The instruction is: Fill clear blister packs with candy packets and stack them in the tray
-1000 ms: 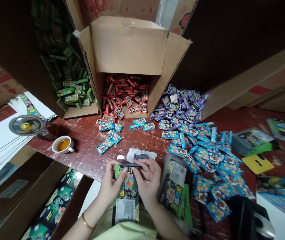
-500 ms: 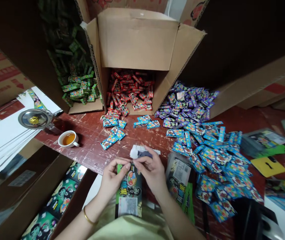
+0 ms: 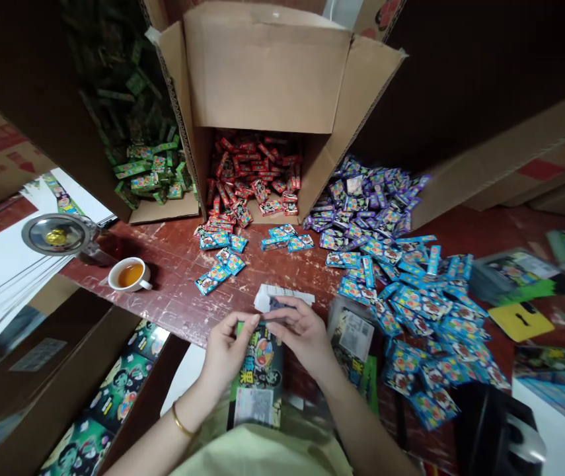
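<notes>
A black-and-green printed candy bag point(image 3: 261, 378) hangs upside down in front of my body. My left hand point(image 3: 223, 352) pinches its top edge near the left corner, thumb against fingers. At the same edge, just to the right, my right hand point(image 3: 306, 338) is closed with thumb and fingertips together on the bag. Both sets of fingertips nearly meet. Beyond the right fingers lies a white paper slip point(image 3: 292, 295), with a small dark piece beside it, partly hidden. A stack of similar bags point(image 3: 354, 340) lies just right of my right hand.
Cardboard boxes hold green packets point(image 3: 146, 172), red packets point(image 3: 252, 175) and purple packets point(image 3: 366, 195). Blue packets point(image 3: 425, 304) are heaped at right. A teacup point(image 3: 130, 275) and a lidded glass pot point(image 3: 59, 235) stand at left. A black device point(image 3: 490, 423) sits at lower right.
The view has shifted slightly, so the table items sit a little further left and higher. Both hands stay at the bag's top edge, with only small finger movement.
</notes>
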The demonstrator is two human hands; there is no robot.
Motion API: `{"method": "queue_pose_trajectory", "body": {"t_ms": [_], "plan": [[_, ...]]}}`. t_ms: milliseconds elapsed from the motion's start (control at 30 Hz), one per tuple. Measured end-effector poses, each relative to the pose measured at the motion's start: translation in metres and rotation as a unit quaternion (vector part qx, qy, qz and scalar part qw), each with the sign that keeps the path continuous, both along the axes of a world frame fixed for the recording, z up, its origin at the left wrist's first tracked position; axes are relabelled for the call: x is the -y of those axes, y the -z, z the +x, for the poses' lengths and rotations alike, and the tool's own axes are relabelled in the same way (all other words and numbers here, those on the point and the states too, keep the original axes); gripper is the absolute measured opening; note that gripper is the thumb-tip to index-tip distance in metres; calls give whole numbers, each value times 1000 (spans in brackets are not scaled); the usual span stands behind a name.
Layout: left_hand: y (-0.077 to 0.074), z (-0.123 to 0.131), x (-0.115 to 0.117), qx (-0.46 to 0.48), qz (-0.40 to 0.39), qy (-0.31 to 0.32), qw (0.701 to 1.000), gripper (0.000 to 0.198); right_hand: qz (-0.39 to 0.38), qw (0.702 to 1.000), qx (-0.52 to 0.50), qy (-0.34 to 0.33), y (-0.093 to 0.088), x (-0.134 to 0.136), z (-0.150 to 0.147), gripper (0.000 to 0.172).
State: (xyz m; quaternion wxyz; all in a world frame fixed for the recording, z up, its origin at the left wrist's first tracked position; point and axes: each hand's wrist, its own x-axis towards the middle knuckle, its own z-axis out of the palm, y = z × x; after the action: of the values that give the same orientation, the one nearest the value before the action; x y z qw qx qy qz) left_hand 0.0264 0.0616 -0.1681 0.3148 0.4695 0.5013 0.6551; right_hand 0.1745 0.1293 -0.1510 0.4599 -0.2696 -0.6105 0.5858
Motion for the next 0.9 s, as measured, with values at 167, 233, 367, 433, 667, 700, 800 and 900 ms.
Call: {"method": "queue_pose_trajectory", "body": {"t_ms": [167, 233, 367, 433, 667, 700, 800, 900], "plan": [[7, 5, -4, 8, 22, 40, 999, 22, -27, 999, -24, -4, 6, -1, 0, 47], [8, 6, -6, 26, 36, 47, 998, 23, 16, 999, 1, 36, 15, 4, -1, 39], [7, 2, -9, 70, 13, 90, 993, 27, 177, 977, 54, 106, 31, 17, -2, 22], [4, 1, -9, 84, -20, 117, 989, 30, 222, 967, 47, 118, 29, 14, 1, 22], [0, 5, -9, 87, -42, 126, 987, 35, 218, 967, 134, -9, -32, -25, 7, 18], [0, 5, -9, 84, -43, 125, 988, 36, 201, 966, 153, -45, -39, -27, 6, 20], [2, 5, -12, 62, -35, 115, 991, 35, 173, 959, 201, -102, -50, -26, 0, 22], [3, 4, -12, 29, -29, 101, 994, 34, 202, 949, 221, -99, -51, -20, -5, 16]]}}
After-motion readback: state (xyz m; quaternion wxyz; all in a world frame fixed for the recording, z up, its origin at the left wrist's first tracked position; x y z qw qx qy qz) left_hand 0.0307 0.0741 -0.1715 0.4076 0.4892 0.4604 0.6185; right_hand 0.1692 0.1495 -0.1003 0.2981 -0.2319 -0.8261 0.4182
